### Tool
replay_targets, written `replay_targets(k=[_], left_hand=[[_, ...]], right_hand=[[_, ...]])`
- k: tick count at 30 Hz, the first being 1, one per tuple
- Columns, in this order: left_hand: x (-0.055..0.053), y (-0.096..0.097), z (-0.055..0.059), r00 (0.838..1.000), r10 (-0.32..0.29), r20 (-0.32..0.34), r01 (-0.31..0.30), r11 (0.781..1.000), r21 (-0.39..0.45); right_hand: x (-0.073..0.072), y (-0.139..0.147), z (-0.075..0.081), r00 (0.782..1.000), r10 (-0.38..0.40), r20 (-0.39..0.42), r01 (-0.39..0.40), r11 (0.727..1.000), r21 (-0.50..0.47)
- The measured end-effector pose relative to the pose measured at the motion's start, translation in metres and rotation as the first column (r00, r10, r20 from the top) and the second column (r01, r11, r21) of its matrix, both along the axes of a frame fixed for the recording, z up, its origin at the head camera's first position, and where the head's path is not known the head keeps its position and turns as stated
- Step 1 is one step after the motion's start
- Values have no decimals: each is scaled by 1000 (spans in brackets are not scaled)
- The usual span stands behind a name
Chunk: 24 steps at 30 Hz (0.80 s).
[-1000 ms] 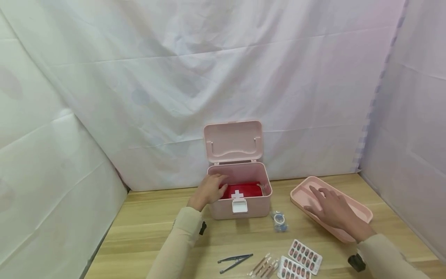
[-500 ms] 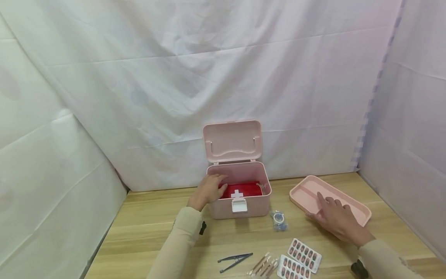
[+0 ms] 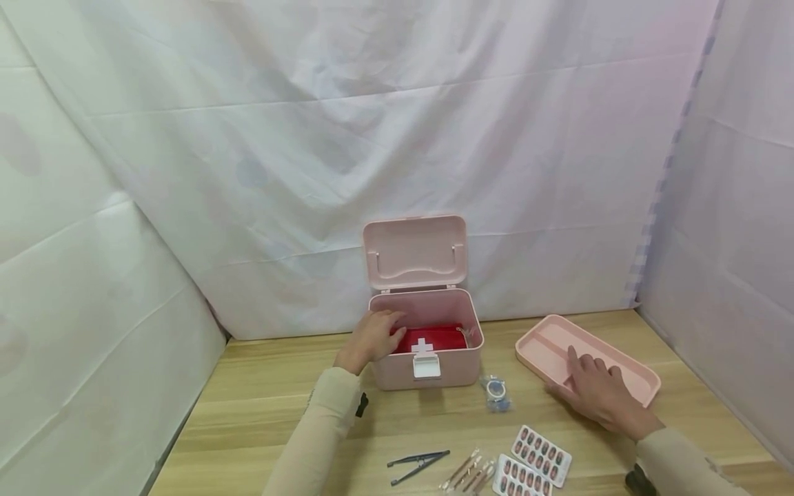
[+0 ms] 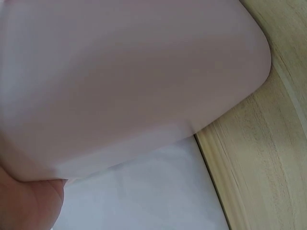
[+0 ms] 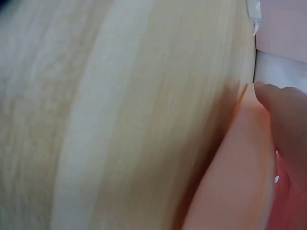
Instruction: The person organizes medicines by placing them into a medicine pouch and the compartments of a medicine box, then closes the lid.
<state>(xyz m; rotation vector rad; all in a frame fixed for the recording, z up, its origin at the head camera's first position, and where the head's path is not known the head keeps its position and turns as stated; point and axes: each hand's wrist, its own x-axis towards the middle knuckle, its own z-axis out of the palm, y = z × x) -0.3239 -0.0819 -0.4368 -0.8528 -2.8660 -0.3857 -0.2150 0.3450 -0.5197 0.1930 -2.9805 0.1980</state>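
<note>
A pink first-aid box (image 3: 397,372) stands with its lid up, a red pouch (image 3: 443,337) with a white cross inside it. My left hand (image 3: 369,337) rests over the box's left rim, fingers loosely extended inward and nothing held. In the left wrist view, the box's side wall (image 4: 144,86) fills much of the frame, with part of the hand at the lower left. To the right lies a shallow pink tray (image 3: 620,362). My right hand (image 3: 604,396) grips its near long edge, fingers over the rim inside. The thumb (image 5: 283,110) lies at the rim in the right wrist view.
A wrapped roll with a white ring (image 3: 497,391) lies between box and tray. Nearer the front are dark tweezers (image 3: 418,465), several wrapped cotton swabs (image 3: 469,472) and two blister packs of capsules (image 3: 542,455), (image 3: 521,479). White curtains (image 3: 279,172) stand behind and at both sides of the table.
My right hand has come down from over the tray, back toward its near edge, and taken hold there. The left hand and the box have stayed put.
</note>
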Motion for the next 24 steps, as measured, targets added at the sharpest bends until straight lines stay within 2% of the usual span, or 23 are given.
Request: replay_targets(k=[5, 15, 19, 24], left_hand=[[0, 1, 1, 1000, -2, 7, 2, 1000, 12], [-5, -3, -1, 999, -27, -26, 29, 996, 79], [-6, -4, 1, 998, -45, -54, 52, 987, 150], [-5, -5, 7, 994, -70, -89, 91, 960, 265]], right_hand=[[1, 0, 10, 1000, 8, -25, -8, 1000, -2], [3, -10, 48, 989, 95, -110, -92, 995, 26], [2, -18, 66, 976, 143, -166, -137, 989, 48], [0, -32, 88, 955, 193, -225, -184, 981, 62]])
